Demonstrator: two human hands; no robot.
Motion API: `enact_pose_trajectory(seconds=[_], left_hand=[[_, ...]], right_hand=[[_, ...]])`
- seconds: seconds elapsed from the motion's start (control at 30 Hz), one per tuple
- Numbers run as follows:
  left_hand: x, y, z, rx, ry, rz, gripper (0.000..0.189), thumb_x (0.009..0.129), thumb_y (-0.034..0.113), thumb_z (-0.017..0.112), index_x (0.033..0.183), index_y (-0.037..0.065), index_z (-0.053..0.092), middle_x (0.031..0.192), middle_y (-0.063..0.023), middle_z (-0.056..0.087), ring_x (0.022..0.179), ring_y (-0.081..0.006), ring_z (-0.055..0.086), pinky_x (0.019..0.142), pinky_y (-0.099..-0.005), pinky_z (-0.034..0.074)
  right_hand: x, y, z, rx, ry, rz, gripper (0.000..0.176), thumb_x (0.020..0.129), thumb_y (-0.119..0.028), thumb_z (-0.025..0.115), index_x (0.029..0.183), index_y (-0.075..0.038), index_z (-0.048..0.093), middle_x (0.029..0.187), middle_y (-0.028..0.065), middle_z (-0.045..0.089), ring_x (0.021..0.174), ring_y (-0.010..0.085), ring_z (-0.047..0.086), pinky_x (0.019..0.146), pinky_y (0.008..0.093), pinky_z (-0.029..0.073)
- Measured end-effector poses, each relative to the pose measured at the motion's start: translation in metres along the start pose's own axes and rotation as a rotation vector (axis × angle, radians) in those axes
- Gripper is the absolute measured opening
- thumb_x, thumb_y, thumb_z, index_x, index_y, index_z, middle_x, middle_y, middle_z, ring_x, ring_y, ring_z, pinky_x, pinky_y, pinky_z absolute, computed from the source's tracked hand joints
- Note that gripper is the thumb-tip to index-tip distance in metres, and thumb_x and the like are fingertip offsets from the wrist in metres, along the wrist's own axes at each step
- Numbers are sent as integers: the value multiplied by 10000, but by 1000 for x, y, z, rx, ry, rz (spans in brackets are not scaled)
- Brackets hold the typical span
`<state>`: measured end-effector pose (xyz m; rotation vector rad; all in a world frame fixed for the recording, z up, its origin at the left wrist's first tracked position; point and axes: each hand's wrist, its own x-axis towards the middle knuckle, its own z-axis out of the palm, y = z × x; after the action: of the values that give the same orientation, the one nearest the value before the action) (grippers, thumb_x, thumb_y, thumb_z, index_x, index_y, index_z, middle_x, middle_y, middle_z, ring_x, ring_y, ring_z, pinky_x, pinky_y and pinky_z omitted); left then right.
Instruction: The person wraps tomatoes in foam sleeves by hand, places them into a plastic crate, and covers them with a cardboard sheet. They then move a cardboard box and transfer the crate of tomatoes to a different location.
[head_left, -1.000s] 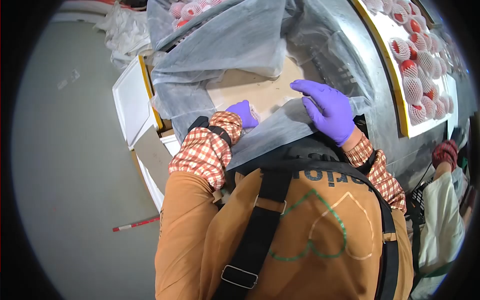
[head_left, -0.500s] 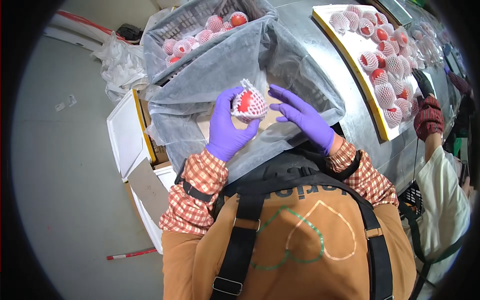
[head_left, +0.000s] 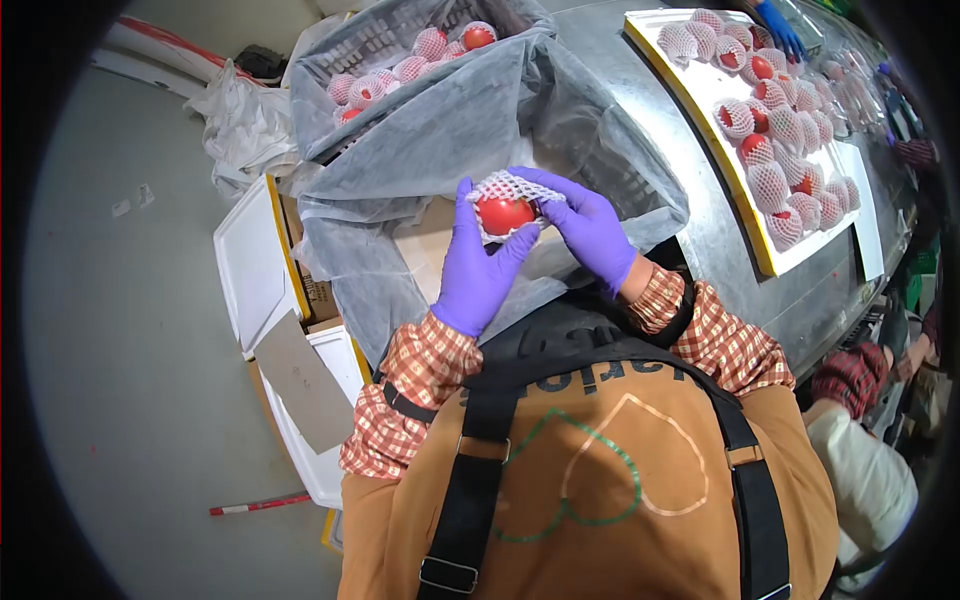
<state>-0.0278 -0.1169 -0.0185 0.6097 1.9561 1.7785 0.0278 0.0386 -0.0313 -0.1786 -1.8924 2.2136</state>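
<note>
A round red fruit (head_left: 506, 214), partly covered by a white foam net (head_left: 502, 186), is held above a plastic-lined crate (head_left: 400, 160). My left hand (head_left: 475, 262), in a purple glove, grips the fruit from the left and below. From the right, my right hand (head_left: 590, 225), also purple-gloved, pinches the net at the fruit's upper right side. The net is opened out, so the red front of the fruit shows bare. Beneath my hands, a beige sheet (head_left: 425, 240) lies inside the crate.
Behind stands another lined crate (head_left: 310, 95) with several netted fruits (head_left: 365, 92). On the metal table (head_left: 640, 80), a yellow-edged white tray (head_left: 735, 205) carries more netted fruits. A co-worker's blue-gloved hand (head_left: 780, 30) is at its far end. White boxes (head_left: 250, 270) stand at the left.
My right hand has closed in from the right onto the net. The net is now spread, baring more of the fruit. A co-worker's dark-gloved hand has left the tray's right side; a blue-gloved one has appeared.
</note>
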Motion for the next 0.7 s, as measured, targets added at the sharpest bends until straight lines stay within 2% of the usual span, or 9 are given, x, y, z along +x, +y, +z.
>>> enact_pose_trajectory(seconds=[0.13,0.3,0.33,0.37,0.43,0.47,0.57,0.6,0.7], left_hand=[[15,-14,-6,-173,13,-68,747,865,205,686,1434,-34,264,1334,-161,453,1217,-226,489,1028,-328,413],[3,-4,-11,-934,-135,-115,731,864,306,683,1423,8,317,1342,-139,459,1216,-250,500,1048,-392,405],[3,-4,-11,-1013,-93,-180,734,886,481,601,1399,16,357,1349,-131,468,1215,-271,504,1051,-442,399],[5,-5,-13,-1013,-85,-173,734,886,481,601,1399,16,357,1349,-131,468,1215,-271,504,1051,-442,399],[12,-5,-19,-1317,-140,-322,744,905,595,468,1352,4,402,1342,-171,464,1273,-317,442,1078,-511,347],[14,-4,-18,-1294,-66,-392,809,884,684,400,1325,7,424,1331,-186,472,1251,-335,460,1062,-530,360],[16,-14,-20,-1400,-166,-506,807,876,691,415,1313,12,434,1321,-191,480,1223,-351,482,1038,-564,371],[17,-12,-18,-1387,-141,-614,830,861,710,423,1321,19,426,1342,-212,459,1235,-384,472,973,-566,433],[15,-10,-20,-1224,-267,-578,886,839,740,421,1324,-1,412,1365,-233,432,1274,-420,427,914,-544,493]], right_hand=[[0,-2,-3,-66,-17,-90,356,955,-89,484,1302,-44,551,1218,100,615,1103,148,570,968,275,435],[-2,-4,-39,-137,19,-2,359,974,-193,497,1281,-17,554,1197,108,624,1072,149,583,948,282,452],[-6,-7,-48,-29,3,171,365,975,-224,498,1265,-11,558,1168,105,632,1065,161,592,943,293,464],[-9,-10,-55,79,-16,345,374,977,-255,500,1249,-6,562,1139,102,640,1057,172,602,938,305,475],[-12,-20,-58,544,-85,373,367,980,-266,489,1235,-11,557,1105,85,642,1061,197,609,938,333,490],[-17,-32,-55,657,-79,354,376,988,-230,465,1266,19,514,1146,105,624,1072,218,608,958,345,484],[-23,-30,-50,970,-9,377,378,995,-200,439,1284,40,479,1192,132,601,1080,226,607,974,357,475],[-20,-28,-50,1059,-41,392,366,982,-144,460,1298,41,459,1216,147,583,1090,236,604,990,359,471],[-12,-22,-52,1041,-101,304,364,953,-81,496,1296,36,463,1218,141,584,1107,240,597,1001,351,469]])
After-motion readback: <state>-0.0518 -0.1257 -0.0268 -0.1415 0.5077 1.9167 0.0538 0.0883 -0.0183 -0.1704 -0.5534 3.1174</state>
